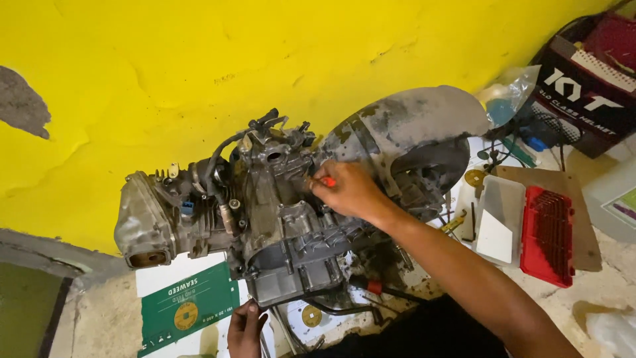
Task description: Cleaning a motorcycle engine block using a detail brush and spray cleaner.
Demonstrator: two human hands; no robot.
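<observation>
A bright yellow wall (199, 59) with a grey bare patch (23, 103) stands above a gritty floor (99, 318).

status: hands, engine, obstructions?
Right hand grips red-handled tool on engine top. Left hand at engine's lower edge. No obstruction visible.

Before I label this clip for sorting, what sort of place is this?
Probably an informal repair workshop on a floor: a grimy scooter engine against a yellow wall, an open red tool case, and the right hand working with a red-handled tool.
</observation>
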